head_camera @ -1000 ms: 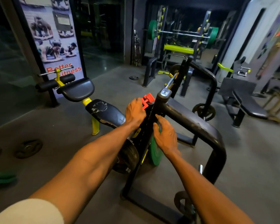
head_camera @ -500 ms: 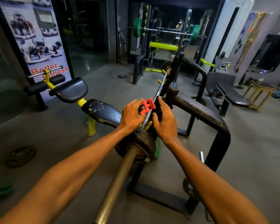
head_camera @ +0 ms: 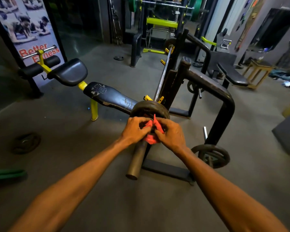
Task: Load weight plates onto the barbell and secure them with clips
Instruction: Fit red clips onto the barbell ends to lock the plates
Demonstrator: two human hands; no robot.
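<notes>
Both bare forearms reach forward from the lower corners of the view and converge toward the middle, the wrists nearly straight. The left hand (head_camera: 135,129) sits with its back up and tilted to the left, fingers curled inward toward the right, pinching the red clip (head_camera: 150,133) from its left side. The right hand (head_camera: 170,133) mirrors it, back up and tilted right, its fingers bent and its thumb pressing against the clip's right side. The fingertips of the two hands come close together over the clip, knuckles raised. How firmly each finger bears down cannot be told.
</notes>
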